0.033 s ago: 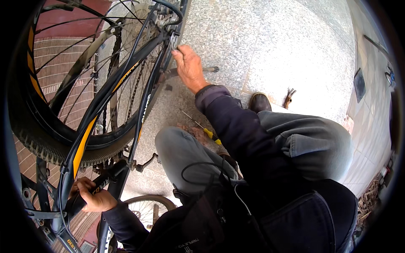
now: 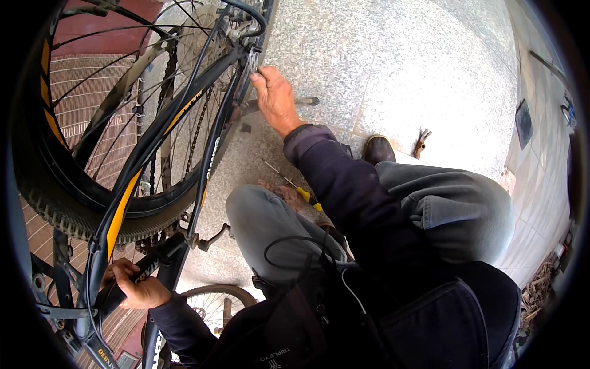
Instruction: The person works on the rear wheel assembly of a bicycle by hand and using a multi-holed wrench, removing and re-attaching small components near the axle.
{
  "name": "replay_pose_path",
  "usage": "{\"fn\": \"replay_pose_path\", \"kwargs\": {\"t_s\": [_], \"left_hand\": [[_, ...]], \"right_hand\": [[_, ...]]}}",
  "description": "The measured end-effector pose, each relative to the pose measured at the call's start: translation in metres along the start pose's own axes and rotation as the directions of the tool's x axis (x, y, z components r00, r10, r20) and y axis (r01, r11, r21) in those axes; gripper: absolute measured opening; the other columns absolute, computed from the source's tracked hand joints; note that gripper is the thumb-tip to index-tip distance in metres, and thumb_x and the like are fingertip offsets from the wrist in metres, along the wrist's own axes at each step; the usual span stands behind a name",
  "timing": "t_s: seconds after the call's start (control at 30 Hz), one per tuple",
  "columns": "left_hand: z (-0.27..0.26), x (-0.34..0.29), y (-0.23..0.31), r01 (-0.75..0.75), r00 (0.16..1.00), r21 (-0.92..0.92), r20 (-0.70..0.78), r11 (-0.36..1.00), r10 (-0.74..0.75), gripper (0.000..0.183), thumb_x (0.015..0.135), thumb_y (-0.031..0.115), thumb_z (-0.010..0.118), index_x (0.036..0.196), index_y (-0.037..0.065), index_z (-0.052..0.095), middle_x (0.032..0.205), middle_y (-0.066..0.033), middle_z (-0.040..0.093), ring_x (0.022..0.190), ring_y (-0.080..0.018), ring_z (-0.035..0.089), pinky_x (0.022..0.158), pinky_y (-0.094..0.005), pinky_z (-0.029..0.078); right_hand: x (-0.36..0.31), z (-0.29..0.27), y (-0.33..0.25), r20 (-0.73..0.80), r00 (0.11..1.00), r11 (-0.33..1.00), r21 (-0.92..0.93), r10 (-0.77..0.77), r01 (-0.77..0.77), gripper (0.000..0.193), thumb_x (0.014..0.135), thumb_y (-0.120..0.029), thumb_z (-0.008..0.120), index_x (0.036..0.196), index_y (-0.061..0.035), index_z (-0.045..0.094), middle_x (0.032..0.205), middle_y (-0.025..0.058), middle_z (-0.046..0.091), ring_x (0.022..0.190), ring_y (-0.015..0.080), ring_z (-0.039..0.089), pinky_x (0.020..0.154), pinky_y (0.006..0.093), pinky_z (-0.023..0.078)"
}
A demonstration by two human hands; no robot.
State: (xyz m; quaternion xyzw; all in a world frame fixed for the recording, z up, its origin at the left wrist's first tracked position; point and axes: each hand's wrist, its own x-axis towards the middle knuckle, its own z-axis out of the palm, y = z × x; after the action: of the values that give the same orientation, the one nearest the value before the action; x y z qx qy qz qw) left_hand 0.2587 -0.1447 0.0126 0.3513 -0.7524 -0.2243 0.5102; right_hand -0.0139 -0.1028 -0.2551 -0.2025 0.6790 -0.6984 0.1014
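A black and orange bicycle [image 2: 126, 209] fills the left side, its rear wheel [image 2: 92, 224] beside me. My left hand [image 2: 138, 289] is closed around a black tube [image 2: 114, 294] of the frame, at the lower left. Up by the wheel's hub [image 2: 236, 34], my right hand [image 2: 276, 98] is closed, thumb and fingers pinching the end of a silver metal piece [image 2: 253, 59]. Whether this piece is a spanner or part of the bicycle I cannot tell. Below the right forearm, a screwdriver [image 2: 302, 194] with a yellow and black handle lies on the floor between my legs.
A pair of pliers or pincers [image 2: 421, 143] with brownish handles lies past my shoe [image 2: 378, 149]. The kickstand [image 2: 307, 101] juts out under my right wrist. A pedal crank [image 2: 215, 238] sticks out toward my knee. Another wheel [image 2: 215, 301] shows near my left sleeve. A striped mat [image 2: 86, 80] lies behind the spokes.
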Motion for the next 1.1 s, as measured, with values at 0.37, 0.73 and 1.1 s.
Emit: {"fn": "replay_pose_path", "kwargs": {"t_s": [0.37, 0.73, 1.1], "left_hand": [[0.003, 0.001, 0.000, -0.012, 1.000, 0.041, -0.004, 0.999, 0.012, 0.009, 0.079, 0.001, 0.056, 0.080, 0.004, 0.048, 0.065, -0.0060, 0.046, 0.050, -0.0118, 0.042, 0.045, -0.0215, 0.032], [0.005, -0.001, 0.001, -0.038, 0.999, 0.103, -0.010, 0.994, 0.040, 0.009, 0.080, 0.004, 0.056, 0.078, 0.006, 0.048, 0.063, -0.0053, 0.046, 0.047, -0.0122, 0.042, 0.044, -0.0223, 0.032], [-0.002, -0.001, -0.002, -0.012, 1.000, 0.080, -0.018, 0.997, 0.013, 0.009, 0.079, 0.002, 0.056, 0.079, 0.004, 0.047, 0.063, -0.0062, 0.046, 0.049, -0.0125, 0.044, 0.044, -0.0223, 0.033]], "right_hand": [[-0.011, 0.008, -0.026, -0.065, 0.968, 0.969, 0.069, 0.243, -0.239, 0.027, 0.089, -0.026, 0.055, 0.082, 0.0006, 0.057, 0.065, 0.0149, 0.054, 0.061, 0.0285, 0.053, 0.056, 0.0359, 0.043], [-0.012, 0.011, -0.050, -0.040, 0.918, 0.897, 0.235, 0.395, -0.375, 0.037, 0.089, -0.031, 0.054, 0.075, 0.0032, 0.056, 0.056, 0.0163, 0.053, 0.049, 0.0267, 0.051, 0.052, 0.0369, 0.042], [-0.009, -0.005, -0.041, 0.075, 0.980, 0.982, -0.029, 0.187, -0.185, 0.032, 0.090, -0.026, 0.053, 0.077, 0.0030, 0.056, 0.060, 0.0142, 0.057, 0.055, 0.0216, 0.057, 0.054, 0.0345, 0.045]]}}
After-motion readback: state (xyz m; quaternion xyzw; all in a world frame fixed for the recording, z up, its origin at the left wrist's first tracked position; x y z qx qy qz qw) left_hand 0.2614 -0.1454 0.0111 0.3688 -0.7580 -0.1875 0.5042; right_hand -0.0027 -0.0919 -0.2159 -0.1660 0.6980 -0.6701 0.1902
